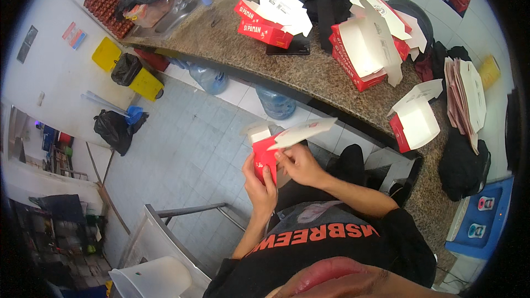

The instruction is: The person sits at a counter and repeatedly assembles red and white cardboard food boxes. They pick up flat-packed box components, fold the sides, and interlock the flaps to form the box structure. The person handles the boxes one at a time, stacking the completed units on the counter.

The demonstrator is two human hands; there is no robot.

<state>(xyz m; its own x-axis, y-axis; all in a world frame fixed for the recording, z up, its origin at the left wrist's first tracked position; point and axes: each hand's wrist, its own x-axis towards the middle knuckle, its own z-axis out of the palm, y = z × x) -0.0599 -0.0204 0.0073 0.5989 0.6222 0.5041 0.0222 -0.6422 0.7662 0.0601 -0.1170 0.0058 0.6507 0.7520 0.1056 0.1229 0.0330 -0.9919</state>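
A red and white cardboard food box (pixel 266 154), partly folded, is held up in front of my body, over the floor. My left hand (pixel 259 182) grips its red side from below, thumb laid on the red face. My right hand (pixel 301 164) pinches the box at its right edge, beside a long white flap that sticks out to the right. On the counter stands one opened red and white box (pixel 418 124) to the right of my hands. Stacked folded boxes (pixel 361 49) and another pair of boxes (pixel 269 22) sit farther back.
The granite counter (pixel 221 33) curves from far left to my right. Flat unfolded cardboard (pixel 465 99) leans beside a black bag (pixel 466 168). Water jugs (pixel 276 102) stand beneath the counter. A white plastic bin (pixel 154 278) and metal-framed chair (pixel 171 243) are at lower left.
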